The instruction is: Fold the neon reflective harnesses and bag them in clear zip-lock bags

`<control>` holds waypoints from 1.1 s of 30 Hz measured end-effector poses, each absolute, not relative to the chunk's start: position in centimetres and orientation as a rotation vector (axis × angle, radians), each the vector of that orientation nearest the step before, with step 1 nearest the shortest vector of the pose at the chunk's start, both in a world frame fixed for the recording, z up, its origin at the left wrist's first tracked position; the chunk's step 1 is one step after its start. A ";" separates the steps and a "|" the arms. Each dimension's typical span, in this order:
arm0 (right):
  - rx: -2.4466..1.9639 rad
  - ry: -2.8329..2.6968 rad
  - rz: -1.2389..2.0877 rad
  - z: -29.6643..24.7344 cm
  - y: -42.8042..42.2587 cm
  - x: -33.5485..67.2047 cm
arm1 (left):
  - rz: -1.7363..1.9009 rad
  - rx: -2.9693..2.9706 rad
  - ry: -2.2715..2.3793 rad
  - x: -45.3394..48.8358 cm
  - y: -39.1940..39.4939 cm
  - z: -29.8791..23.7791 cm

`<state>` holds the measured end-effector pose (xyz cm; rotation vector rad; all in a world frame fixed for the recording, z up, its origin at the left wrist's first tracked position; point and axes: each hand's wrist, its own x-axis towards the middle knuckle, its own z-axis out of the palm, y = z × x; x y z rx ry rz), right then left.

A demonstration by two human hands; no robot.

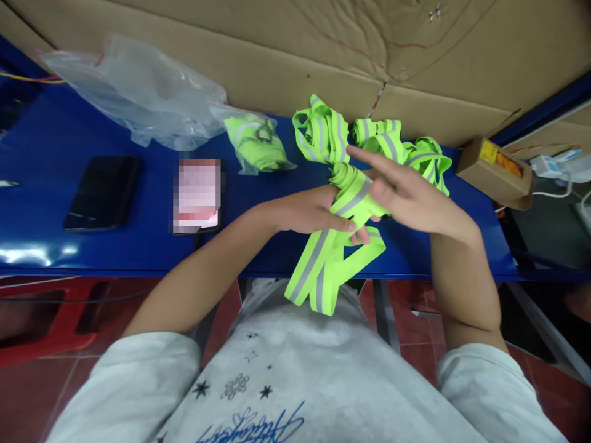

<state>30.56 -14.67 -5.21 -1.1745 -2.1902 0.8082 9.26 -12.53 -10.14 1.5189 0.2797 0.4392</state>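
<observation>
My left hand is closed around a folded neon-yellow reflective strap with a grey stripe down its middle. The thumb lies on top, and fingertips show below. Loose loops of the strap hang past the table's front edge, in front of my shirt. At the right end of the folds is my right hand, its index finger stretched out and its thumb close to the strap. Part of that hand's other fingers is hidden. Behind the hands lie a coiled strap bundle and more bundled straps.
On the blue table are a clear bag of neon straps, large clear plastic bags, a dark phone and a phone with a blurred screen. A small cardboard box stands right; a cardboard wall rises behind.
</observation>
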 end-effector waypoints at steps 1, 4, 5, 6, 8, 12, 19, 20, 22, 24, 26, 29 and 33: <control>-1.174 -2.246 0.753 -5.2 -15.0 30.4 | 0.434 1.516 0.278 9.4 -12.5 -10.1; -1.199 -2.243 0.649 -5.3 -15.4 29.7 | 0.440 1.364 0.291 9.6 -12.7 -10.1; -1.199 -2.198 0.634 -5.2 -15.3 29.5 | 0.438 1.280 0.294 9.5 -12.8 -10.1; -1.196 -2.140 0.636 -5.1 -15.2 29.3 | 0.429 1.201 0.294 9.5 -12.9 -10.0; -1.186 -2.001 0.691 -4.5 -14.8 29.4 | 0.379 1.112 0.278 9.2 -13.2 -9.9; -1.142 -1.687 1.083 -2.8 -14.3 30.7 | 0.224 1.318 0.229 8.7 -13.4 -9.5; -1.199 -1.503 1.501 -4.5 -13.8 30.3 | 0.409 1.658 0.246 8.7 -13.6 -8.4; -1.215 -1.550 1.424 -5.2 -13.6 30.0 | 0.424 1.694 0.253 8.7 -13.6 -8.4; -1.185 -1.663 1.174 -6.2 -13.4 29.6 | 0.458 1.737 0.271 8.7 -13.6 -8.5; -1.150 -1.762 0.965 -6.6 -13.3 29.5 | 0.480 1.740 0.288 8.6 -13.4 -8.8; -1.129 -1.878 0.871 -6.6 -13.5 29.7 | 0.492 1.702 0.296 8.6 -13.1 -9.3; -1.081 -2.061 0.770 -6.6 -13.9 29.7 | 0.525 1.615 0.294 8.7 -12.8 -9.7; -1.114 -2.045 0.599 -7.2 -14.0 29.3 | 0.522 1.389 0.315 9.0 -12.9 -9.7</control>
